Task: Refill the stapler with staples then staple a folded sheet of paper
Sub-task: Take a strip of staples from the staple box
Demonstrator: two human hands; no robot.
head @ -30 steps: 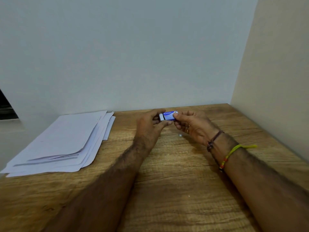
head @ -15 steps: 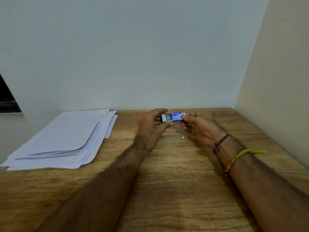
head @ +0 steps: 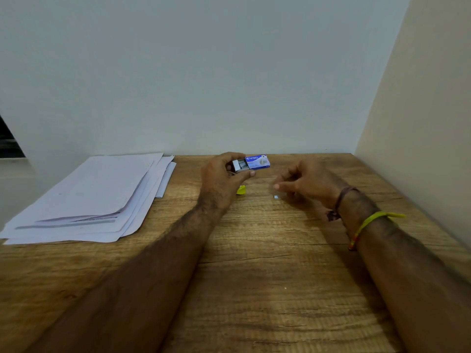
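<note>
Against pale walls, wooden table (head: 254, 289) holds papers (head: 86, 197).

blue staple box (head: 257, 161), white brand word, seemingly "Kangaro"; smaller print illegible

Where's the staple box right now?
Head view: the staple box is in the left hand, near the wall, with the right hand apart beside it.
</note>
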